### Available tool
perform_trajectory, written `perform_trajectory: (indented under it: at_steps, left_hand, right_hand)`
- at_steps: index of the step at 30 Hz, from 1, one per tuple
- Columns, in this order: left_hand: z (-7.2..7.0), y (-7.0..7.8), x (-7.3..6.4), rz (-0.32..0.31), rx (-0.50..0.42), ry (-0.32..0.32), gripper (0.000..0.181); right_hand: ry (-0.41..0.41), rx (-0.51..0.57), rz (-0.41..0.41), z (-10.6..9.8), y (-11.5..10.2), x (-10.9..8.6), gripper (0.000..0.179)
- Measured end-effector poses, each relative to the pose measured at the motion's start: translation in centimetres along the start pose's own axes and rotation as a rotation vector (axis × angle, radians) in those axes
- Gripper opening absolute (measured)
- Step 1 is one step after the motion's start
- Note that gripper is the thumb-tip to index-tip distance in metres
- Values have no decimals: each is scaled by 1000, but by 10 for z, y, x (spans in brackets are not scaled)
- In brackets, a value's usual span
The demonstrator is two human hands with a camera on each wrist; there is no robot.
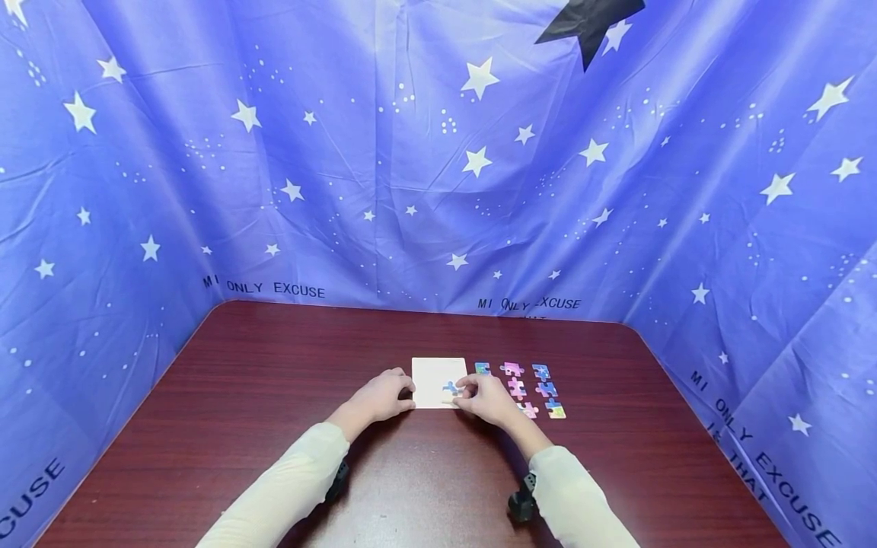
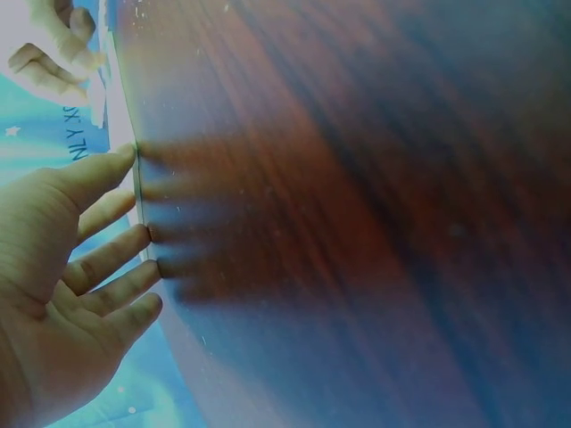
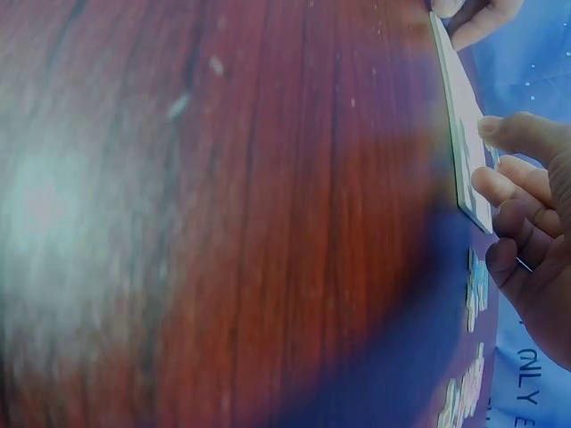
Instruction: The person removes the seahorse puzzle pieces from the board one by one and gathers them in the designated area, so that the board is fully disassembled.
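Note:
A white square puzzle board [image 1: 428,373] lies flat on the table. My left hand [image 1: 380,396] rests at the board's left side, its thumb and fingertips touching the edge; in the left wrist view the fingers [image 2: 111,267] are spread and fairly straight. Over the board's lower right part, my right hand [image 1: 488,397] pinches a small blue jigsaw piece [image 1: 450,388] between thumb and fingers, low against the board. Fingers partly cover that piece. In the right wrist view the thumb [image 3: 508,132] is over the board [image 3: 462,134].
Right of the board, several loose jigsaw pieces lie in rough columns, among them a pink one [image 1: 511,369], a blue one [image 1: 541,371] and a yellow-blue one [image 1: 556,410]. The dark red wooden table [image 1: 308,342] meets a blue star-patterned curtain [image 1: 342,167] at its back and sides.

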State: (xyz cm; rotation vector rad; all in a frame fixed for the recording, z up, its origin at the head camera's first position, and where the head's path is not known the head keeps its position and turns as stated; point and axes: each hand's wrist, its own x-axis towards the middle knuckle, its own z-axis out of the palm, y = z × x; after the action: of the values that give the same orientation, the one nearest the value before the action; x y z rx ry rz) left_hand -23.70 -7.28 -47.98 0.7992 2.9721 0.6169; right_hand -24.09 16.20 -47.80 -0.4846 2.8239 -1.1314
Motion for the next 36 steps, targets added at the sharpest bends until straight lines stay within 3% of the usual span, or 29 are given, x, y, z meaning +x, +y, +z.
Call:
perform_trajectory:
  at_steps: [10, 36]
  left_hand:
    - [-1, 1, 0, -5, 3, -22, 25]
    - [0, 0, 1, -5, 12, -18, 24]
  right_hand:
    - [4, -40, 28, -11, 7, -6, 26]
    - [10, -92, -6, -38, 31, -28, 28]
